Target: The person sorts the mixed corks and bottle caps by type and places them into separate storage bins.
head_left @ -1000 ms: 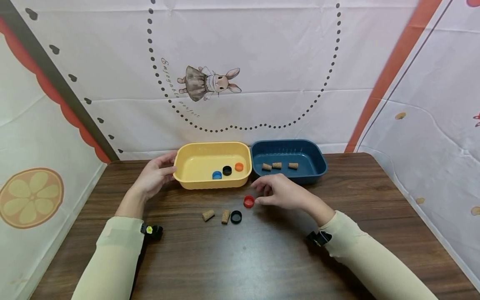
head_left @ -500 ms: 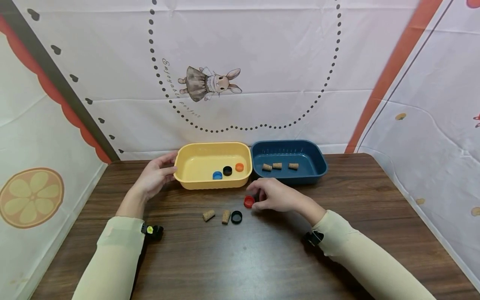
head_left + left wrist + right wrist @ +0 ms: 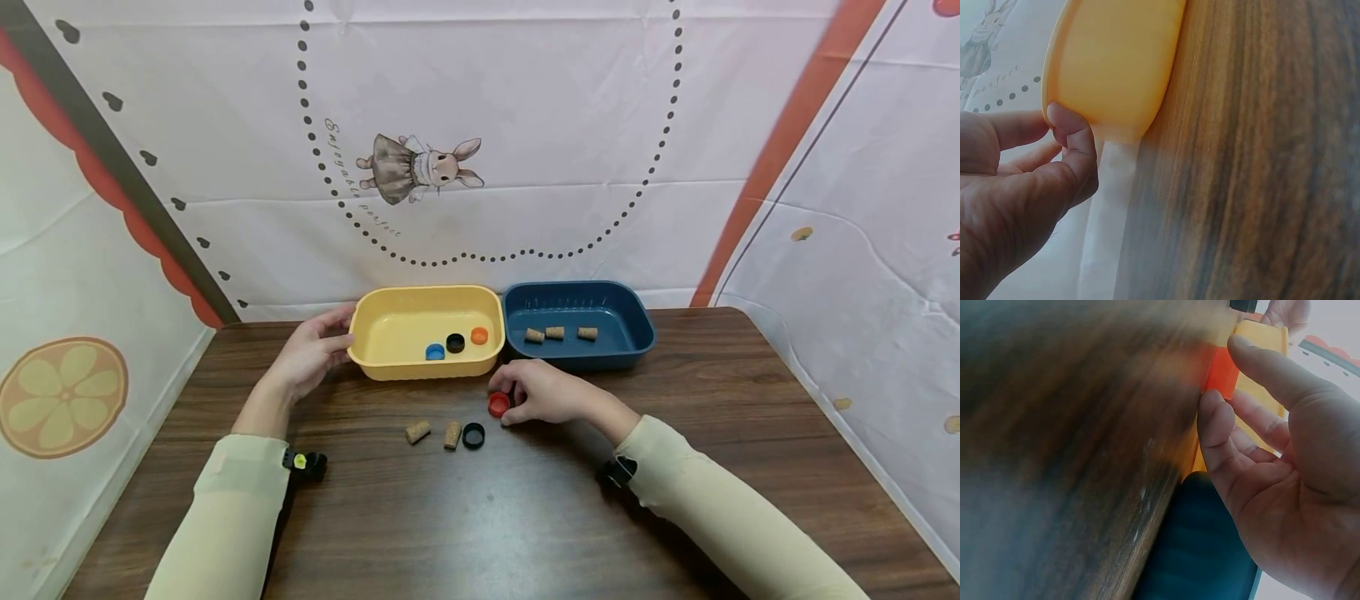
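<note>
My left hand pinches the left rim of the yellow bin, thumb inside and fingers outside, as the left wrist view shows. My right hand is at the red bottle cap, its thumb and forefinger on opposite sides; the right wrist view shows the cap between their tips. The cap still sits on the table. Left of it lie a black cap and two corks, one cork beside the black cap and another cork farther left.
Inside the yellow bin are a blue cap, a black cap and an orange cap. A dark blue bin abuts it on the right, with three corks inside. Behind both hangs a printed cloth.
My right hand has moved a little left and toward me, and its thumb and forefinger have come around the red cap. My left hand stays on the yellow bin.
</note>
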Demonstrator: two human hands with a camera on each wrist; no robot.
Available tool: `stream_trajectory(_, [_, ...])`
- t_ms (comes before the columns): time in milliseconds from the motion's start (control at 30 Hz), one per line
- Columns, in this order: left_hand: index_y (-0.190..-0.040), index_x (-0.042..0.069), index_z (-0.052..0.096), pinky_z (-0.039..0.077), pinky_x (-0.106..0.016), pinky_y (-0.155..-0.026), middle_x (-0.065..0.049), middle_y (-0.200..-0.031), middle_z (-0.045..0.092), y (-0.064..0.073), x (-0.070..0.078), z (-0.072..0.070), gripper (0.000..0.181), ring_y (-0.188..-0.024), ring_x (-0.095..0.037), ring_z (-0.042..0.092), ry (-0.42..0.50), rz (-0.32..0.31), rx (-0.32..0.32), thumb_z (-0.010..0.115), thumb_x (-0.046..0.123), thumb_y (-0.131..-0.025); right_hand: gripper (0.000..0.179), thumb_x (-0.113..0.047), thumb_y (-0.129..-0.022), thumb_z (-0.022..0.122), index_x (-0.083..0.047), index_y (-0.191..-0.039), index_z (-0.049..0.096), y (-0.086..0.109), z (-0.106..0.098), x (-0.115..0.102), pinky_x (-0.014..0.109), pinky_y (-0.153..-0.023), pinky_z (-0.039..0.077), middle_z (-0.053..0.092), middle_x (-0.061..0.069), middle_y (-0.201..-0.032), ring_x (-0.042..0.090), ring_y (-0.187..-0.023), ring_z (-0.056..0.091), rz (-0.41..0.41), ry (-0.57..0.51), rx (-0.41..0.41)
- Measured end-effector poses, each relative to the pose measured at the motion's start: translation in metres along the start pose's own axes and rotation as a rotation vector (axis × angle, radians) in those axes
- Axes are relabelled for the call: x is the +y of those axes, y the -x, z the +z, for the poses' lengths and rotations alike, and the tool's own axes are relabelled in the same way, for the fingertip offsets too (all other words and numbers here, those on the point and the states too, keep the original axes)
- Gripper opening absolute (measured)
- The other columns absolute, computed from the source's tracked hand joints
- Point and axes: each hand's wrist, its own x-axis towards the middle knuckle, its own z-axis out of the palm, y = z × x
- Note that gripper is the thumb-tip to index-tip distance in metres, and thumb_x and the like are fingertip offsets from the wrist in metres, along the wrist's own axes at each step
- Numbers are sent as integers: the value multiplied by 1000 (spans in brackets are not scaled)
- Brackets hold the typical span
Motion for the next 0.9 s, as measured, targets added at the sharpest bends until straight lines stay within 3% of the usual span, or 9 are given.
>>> stream_trajectory(667, [-167,3,29,59,-26,-83,-22,-145,38,-1,-1,-1,62,-116,-29,59,-2,9,-3,50,-3,-109,34,-21,-93,85,-15,-124,73,-2,1,1,32,-78,55,67,-5,-105,14,-88,64,-20,7,-12])
stream_trajectory(900, [-166,1,29,58,-25,-80,-23,-143,40,0,-1,1,62,-108,-25,61,8,22,-4,51,-4,-108,30,-21,-94,84,-15,-121,73,-1,2,1,31,-79,55,67,-4,-104,13,-88,64,-37,22,2])
